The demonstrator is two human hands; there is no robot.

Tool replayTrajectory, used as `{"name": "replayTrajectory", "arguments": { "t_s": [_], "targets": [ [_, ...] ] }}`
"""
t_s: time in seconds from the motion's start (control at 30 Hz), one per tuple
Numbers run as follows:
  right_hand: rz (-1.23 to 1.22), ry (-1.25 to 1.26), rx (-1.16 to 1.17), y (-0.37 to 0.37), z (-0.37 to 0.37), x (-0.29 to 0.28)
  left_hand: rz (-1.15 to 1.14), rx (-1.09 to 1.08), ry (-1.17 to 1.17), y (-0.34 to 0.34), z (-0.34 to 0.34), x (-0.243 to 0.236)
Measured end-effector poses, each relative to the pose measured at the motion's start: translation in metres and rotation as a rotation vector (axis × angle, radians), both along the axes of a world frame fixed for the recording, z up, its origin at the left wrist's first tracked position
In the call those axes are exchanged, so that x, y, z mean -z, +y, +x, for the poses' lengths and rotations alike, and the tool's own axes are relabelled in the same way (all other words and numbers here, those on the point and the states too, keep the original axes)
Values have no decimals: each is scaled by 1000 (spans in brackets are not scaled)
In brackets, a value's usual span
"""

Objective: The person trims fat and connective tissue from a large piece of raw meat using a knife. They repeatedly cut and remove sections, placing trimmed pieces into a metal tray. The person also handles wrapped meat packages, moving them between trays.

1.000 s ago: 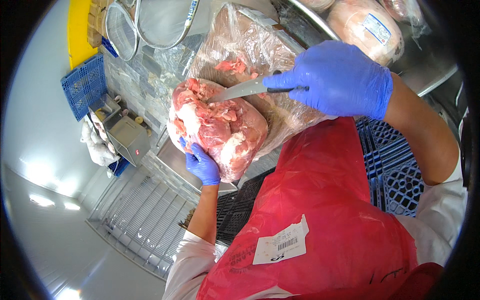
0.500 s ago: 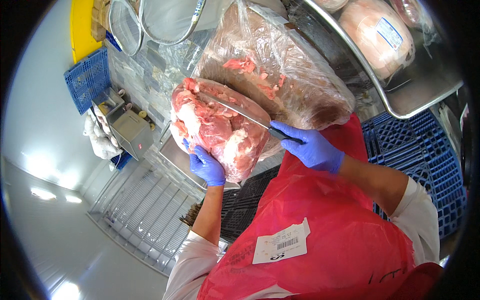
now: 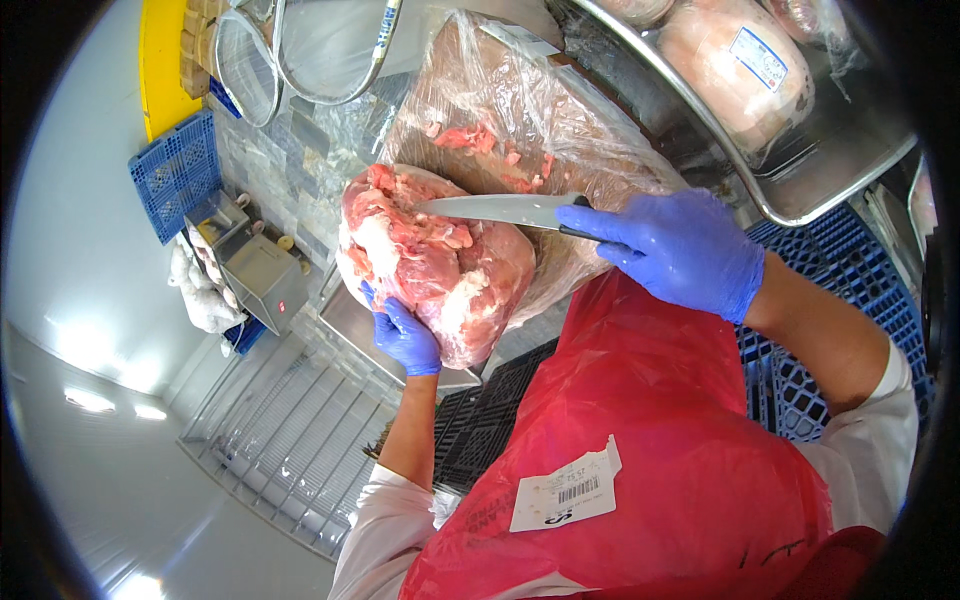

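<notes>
While working at a plastic-wrapped brown surface (image 3: 575, 135) above a grey stone-tiled floor (image 3: 300, 150), clamps a black-handled steel knife (image 3: 510, 209) in the blue-gloved right hand (image 3: 690, 250); lays the blue-gloved left hand (image 3: 408, 342), with fingers slightly apart, against a big raw red-and-white piece of meat (image 3: 430, 262) at the surface's left edge.

We're looking down from the person's head, left fisheye of a pair, facing over the red apron (image 3: 640, 440) onto the meat (image 3: 430, 265), near, the pale wall (image 3: 75, 250) bowing at left.
</notes>
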State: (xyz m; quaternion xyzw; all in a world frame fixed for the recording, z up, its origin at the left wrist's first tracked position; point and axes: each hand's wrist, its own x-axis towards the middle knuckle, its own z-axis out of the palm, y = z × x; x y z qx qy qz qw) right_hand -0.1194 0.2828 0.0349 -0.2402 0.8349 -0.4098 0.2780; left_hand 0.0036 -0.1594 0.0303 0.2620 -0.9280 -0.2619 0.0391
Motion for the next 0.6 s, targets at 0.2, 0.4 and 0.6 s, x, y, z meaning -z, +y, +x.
{"name": "replayTrajectory", "arguments": {
  "t_s": [0.2,0.4,0.6],
  "targets": [
    [232,336,-139,-11,-40,-41,-57,74,70,8,-6,-3],
    [-41,30,-74,-20,-14,6,-76,55,108,16,-1,-4],
    [-180,-242,114,-69,63,51,-98,-25,85,27,-1,-5]
  ]
}}
